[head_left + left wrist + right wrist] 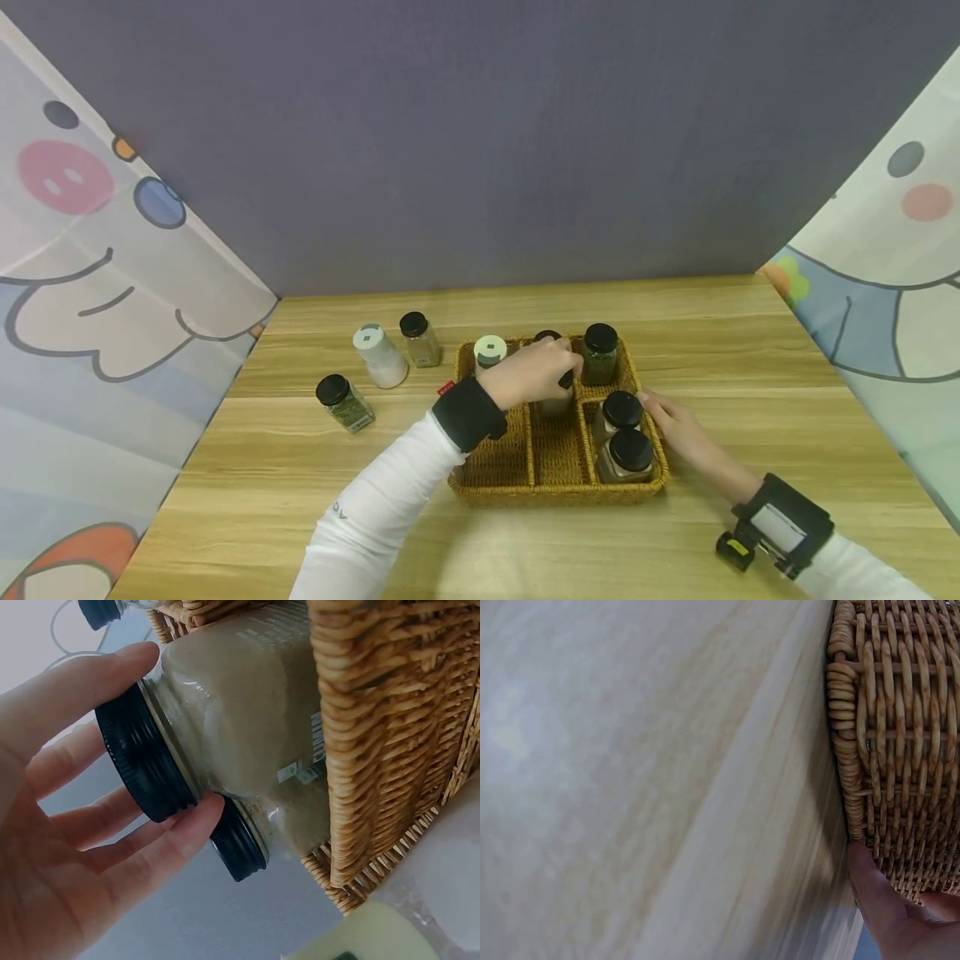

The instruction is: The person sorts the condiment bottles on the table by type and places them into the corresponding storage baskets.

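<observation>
Left hand (536, 371) grasps a jar (244, 712) by its exposed lid (142, 754); outstretched right hand (681, 429) touches the basket's (551, 497) right side, presumably steadying it.

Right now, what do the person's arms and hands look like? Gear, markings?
Left arm: white fabric long sleeve with small dark lettering, wide black wristband. Right arm: white fabric sleeve, black wrist strap with a pale rectangular panel and a small black device with a yellow mark. Left hand and right hand: no gloves.
</observation>
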A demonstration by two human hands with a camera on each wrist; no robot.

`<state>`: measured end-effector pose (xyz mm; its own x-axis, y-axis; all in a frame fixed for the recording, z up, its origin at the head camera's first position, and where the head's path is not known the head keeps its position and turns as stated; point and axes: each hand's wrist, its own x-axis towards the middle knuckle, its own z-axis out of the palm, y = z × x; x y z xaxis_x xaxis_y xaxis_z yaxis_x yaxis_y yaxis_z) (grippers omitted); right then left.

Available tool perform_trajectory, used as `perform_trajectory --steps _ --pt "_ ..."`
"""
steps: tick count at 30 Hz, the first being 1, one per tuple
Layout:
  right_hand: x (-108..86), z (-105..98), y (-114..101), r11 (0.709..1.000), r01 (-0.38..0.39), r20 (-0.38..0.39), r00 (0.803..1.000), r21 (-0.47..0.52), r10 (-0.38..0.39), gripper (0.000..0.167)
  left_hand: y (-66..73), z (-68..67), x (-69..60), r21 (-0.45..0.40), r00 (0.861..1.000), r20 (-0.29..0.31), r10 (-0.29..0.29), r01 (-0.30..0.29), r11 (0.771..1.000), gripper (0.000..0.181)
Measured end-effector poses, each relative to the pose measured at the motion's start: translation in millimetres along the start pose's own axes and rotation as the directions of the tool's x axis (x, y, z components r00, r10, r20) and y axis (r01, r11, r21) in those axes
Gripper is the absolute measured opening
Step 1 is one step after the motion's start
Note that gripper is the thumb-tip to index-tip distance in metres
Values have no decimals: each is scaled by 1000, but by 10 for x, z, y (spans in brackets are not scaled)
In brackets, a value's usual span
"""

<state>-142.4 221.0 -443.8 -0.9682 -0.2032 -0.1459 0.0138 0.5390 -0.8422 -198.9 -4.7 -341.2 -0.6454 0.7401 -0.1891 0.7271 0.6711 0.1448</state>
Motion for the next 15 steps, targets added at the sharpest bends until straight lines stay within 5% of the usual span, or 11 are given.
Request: perform_trajectory --steps 15 --pt "-12 -7 4 1000 -1 1 1000 7 1 61 31 24 12 19 999 23 23 -23 1000 27"
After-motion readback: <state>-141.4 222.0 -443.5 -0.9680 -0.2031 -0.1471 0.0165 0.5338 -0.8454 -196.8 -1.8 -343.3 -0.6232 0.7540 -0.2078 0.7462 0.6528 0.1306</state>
